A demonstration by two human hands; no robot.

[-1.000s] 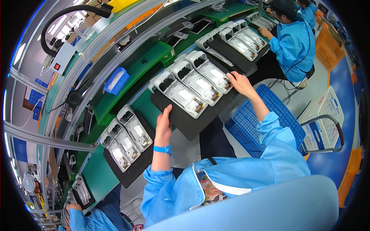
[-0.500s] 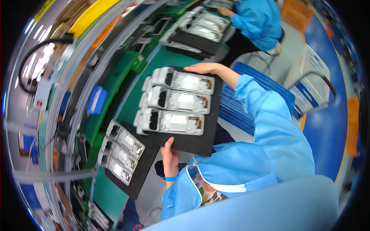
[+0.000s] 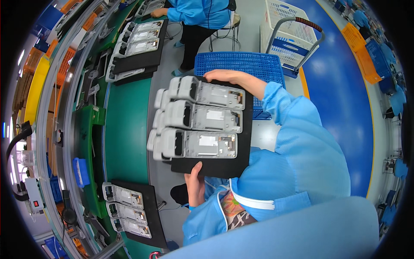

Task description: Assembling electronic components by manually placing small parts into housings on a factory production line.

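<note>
A stack of black foam sheets [image 3: 202, 167] carries rows of pale grey plastic device housings [image 3: 211, 118], each with a chunky end and a long shallow frame. More housings peek out from lower layers on the left. My right hand [image 3: 228, 77] grips the far edge of the stack, its fingers partly hidden beneath. At the near edge my left hand [image 3: 196, 183] holds on, thumb on the side and the other fingers mostly under the sheet. The stack is held level in the air, beside the green-topped bench [image 3: 127, 142].
On the bench lie another black sheet with three housings [image 3: 129, 211] and a farther stack of housings [image 3: 140, 39]. A blue plastic crate [image 3: 237, 60] stands beyond my right arm, near a white basket trolley [image 3: 289, 34]. A co-worker in blue [image 3: 194, 13] sits at the far end.
My view has turned to the right, so bench and crate appear shifted left. The held stack is now farther from the bench and nearer the blue crate; both hands keep their grip.
</note>
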